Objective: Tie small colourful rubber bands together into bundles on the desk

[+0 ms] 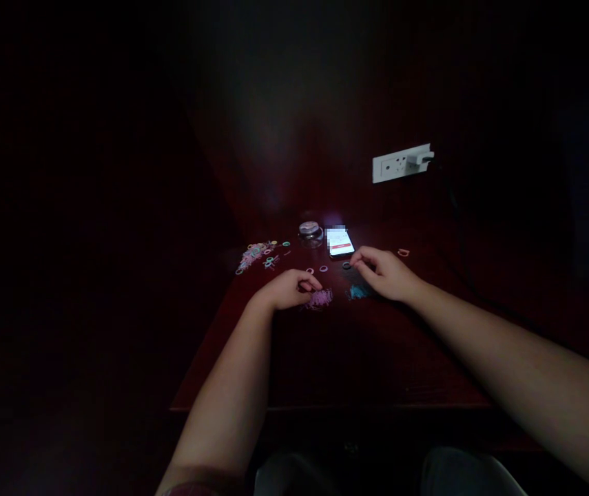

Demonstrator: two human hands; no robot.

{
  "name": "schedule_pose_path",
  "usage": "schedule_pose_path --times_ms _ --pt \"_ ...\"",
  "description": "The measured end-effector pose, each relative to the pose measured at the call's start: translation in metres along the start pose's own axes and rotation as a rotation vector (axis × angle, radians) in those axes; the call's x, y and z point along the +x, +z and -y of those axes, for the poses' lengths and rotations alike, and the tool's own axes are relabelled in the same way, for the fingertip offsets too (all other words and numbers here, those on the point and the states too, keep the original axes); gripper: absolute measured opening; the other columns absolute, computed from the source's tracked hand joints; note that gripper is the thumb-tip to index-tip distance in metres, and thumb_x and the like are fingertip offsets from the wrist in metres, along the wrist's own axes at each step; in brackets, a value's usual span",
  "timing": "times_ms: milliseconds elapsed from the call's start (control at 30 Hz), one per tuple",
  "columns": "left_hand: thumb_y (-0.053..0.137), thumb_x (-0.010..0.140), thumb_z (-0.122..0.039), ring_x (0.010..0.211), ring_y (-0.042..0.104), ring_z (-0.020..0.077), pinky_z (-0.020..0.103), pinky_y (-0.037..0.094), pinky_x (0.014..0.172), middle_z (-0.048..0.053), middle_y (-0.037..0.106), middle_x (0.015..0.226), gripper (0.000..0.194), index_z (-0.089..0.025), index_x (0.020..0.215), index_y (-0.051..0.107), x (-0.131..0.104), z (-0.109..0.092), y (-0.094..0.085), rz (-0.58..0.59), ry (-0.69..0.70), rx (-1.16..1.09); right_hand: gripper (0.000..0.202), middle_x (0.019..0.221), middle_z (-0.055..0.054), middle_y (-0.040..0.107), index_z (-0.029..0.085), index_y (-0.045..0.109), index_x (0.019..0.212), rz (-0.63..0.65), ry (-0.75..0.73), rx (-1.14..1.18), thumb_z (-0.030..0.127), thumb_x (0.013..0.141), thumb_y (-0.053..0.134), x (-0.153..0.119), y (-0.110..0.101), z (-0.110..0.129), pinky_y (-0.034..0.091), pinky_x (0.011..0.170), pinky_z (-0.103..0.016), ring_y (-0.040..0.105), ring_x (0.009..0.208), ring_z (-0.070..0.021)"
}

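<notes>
My left hand [291,289] rests at the left edge of a pile of small purple elastic bands [321,297], its fingers loosely bent and apart, with the thumb side close to the pile. My right hand [384,274] hovers over the table with its fingertips pinched together; whatever they hold is too small to make out. Just left of those fingertips is a dark bluish elastic band [346,265]. Below the right hand lies a small pile of blue elastic bands [359,292]. Two single bands, a pink one [310,271] and a purple one [324,269], lie between the hands.
A heap of mixed-colour bands [255,255] spreads at the table's left edge. Behind the hands stand a round clear container [310,234] and a lit phone [340,242]. Pinkish bands [403,253] lie at right. A wall socket [401,164] holds a plug with a dark cable.
</notes>
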State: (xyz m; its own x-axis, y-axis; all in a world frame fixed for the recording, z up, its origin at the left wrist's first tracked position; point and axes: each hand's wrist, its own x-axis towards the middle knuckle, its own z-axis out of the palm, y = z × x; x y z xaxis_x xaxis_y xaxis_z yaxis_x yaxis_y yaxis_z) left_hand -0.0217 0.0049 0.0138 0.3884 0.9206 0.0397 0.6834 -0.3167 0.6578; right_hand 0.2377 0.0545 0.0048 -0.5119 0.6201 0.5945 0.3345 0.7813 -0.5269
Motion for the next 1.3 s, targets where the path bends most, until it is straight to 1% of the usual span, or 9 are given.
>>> schedule_pose_path --times_ms 100,200,300,433,533,633,767,967,1300 --pt "0.058 0.072 -0.01 0.07 0.062 0.0122 0.021 0.047 0.062 0.004 0.071 0.085 0.029 -0.015 0.096 0.073 0.001 0.005 0.002 0.042 0.016 -0.016 0.015 0.079 -0.004 0.065 0.018 0.06 0.086 -0.053 -0.007 0.003 0.023 0.09 0.047 0.0 -0.002 0.0 0.04 0.064 -0.028 0.059 0.071 -0.0183" --pt "0.057 0.077 -0.015 0.07 0.062 0.0122 0.022 0.048 0.064 0.004 0.071 0.087 0.026 -0.016 0.098 0.072 0.004 0.008 0.003 -0.077 0.055 -0.007 0.016 0.08 -0.004 0.066 0.019 0.06 0.086 -0.115 0.003 -0.025 0.024 0.091 0.046 0.001 -0.003 -0.003 0.041 0.066 -0.028 0.06 0.073 -0.019" --pt "0.056 0.083 -0.022 0.075 0.064 0.0139 0.025 0.051 0.071 0.004 0.072 0.09 0.022 -0.018 0.099 0.071 0.009 0.016 0.0 -0.364 0.034 0.009 0.017 0.081 -0.005 0.068 0.018 0.06 0.085 -0.14 0.029 -0.068 0.024 0.091 0.046 0.001 -0.004 -0.005 0.04 0.066 -0.029 0.061 0.074 -0.0195" --pt "0.047 0.088 -0.018 0.094 0.066 0.0169 0.029 0.05 0.089 0.005 0.071 0.102 0.023 -0.019 0.099 0.067 0.012 0.045 -0.01 -0.893 -0.224 0.037 0.017 0.078 -0.004 0.067 0.018 0.062 0.083 -0.168 0.041 -0.097 0.023 0.089 0.046 0.0 -0.004 -0.008 0.039 0.063 -0.027 0.06 0.071 -0.0182" --pt "0.04 0.088 -0.011 0.104 0.064 0.0214 0.036 0.047 0.096 0.012 0.068 0.113 0.031 -0.014 0.108 0.062 0.009 0.074 -0.015 -1.027 -0.407 0.064 0.015 0.077 -0.004 0.067 0.018 0.062 0.085 -0.239 0.038 -0.089 0.023 0.088 0.048 -0.001 -0.006 -0.013 0.038 0.058 -0.027 0.057 0.062 -0.016" --pt "0.04 0.084 -0.005 0.103 0.064 0.0221 0.035 0.048 0.094 0.013 0.068 0.114 0.036 -0.013 0.111 0.062 0.008 0.095 -0.015 -1.036 -0.523 0.091 0.013 0.079 -0.005 0.068 0.018 0.062 0.087 -0.324 0.058 -0.064 0.023 0.087 0.049 -0.002 -0.007 -0.02 0.038 0.054 -0.026 0.058 0.063 -0.0165" --pt "0.047 0.081 -0.007 0.104 0.065 0.0218 0.032 0.046 0.097 0.011 0.068 0.115 0.037 -0.013 0.114 0.064 0.006 0.106 -0.018 -0.921 -0.569 0.158 0.012 0.08 -0.006 0.069 0.019 0.062 0.086 -0.379 0.083 -0.033 0.024 0.086 0.051 -0.003 -0.007 -0.027 0.039 0.054 -0.025 0.061 0.067 -0.0179" --pt "0.056 0.082 -0.024 0.116 0.058 0.0246 0.033 0.041 0.105 0.011 0.064 0.125 0.039 -0.018 0.12 0.064 0.003 0.096 -0.017 -0.739 -0.556 0.314 0.011 0.078 -0.005 0.069 0.019 0.063 0.086 -0.375 0.081 -0.02 0.023 0.085 0.053 -0.002 -0.005 -0.026 0.04 0.054 -0.025 0.061 0.064 -0.0171" --pt "0.05 0.086 -0.029 0.127 0.046 0.033 0.048 0.037 0.106 0.012 0.055 0.134 0.045 -0.021 0.13 0.053 0.005 0.082 -0.011 -0.693 -0.562 0.488 0.012 0.079 -0.005 0.069 0.019 0.063 0.086 -0.398 0.104 -0.006 0.023 0.084 0.053 -0.001 -0.006 -0.022 0.039 0.053 -0.026 0.06 0.062 -0.0168"
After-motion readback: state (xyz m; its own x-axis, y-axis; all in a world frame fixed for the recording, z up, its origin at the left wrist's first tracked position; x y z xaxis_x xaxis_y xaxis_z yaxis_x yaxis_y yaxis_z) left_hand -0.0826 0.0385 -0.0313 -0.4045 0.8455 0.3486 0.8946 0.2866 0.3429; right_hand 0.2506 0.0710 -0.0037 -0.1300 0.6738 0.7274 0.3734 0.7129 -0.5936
